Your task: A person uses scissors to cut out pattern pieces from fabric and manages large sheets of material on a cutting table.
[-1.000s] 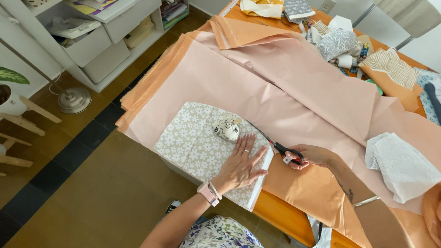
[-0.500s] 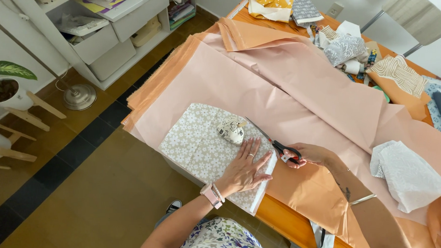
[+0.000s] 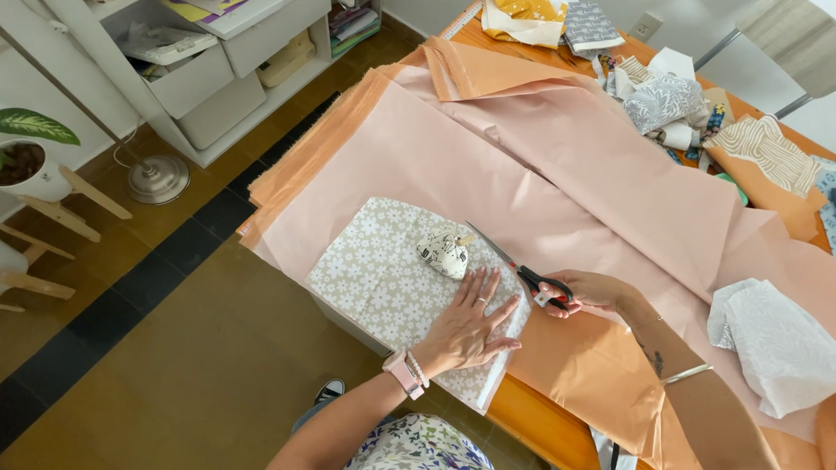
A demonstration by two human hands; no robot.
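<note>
My left hand (image 3: 467, 323) lies flat, fingers spread, on a beige floral-print piece (image 3: 382, 274) that rests on peach fabric (image 3: 546, 164) spread over the table. My right hand (image 3: 592, 293) grips the black handles of a pair of scissors (image 3: 518, 268). The blades point up and left along the right edge of the floral piece. A small white patterned weight (image 3: 444, 251) sits on the floral piece just beyond my left fingertips.
A white crumpled cloth (image 3: 780, 346) lies at the right. Folded fabrics (image 3: 661, 102) pile up at the far side of the orange table (image 3: 529, 418). A grey chair (image 3: 799, 40) stands behind. White shelves (image 3: 222, 56) and potted plants (image 3: 20, 154) stand at the left.
The scissors have moved forward along the edge of the floral piece, blades now further up-left. My left hand stays pressed on the piece.
</note>
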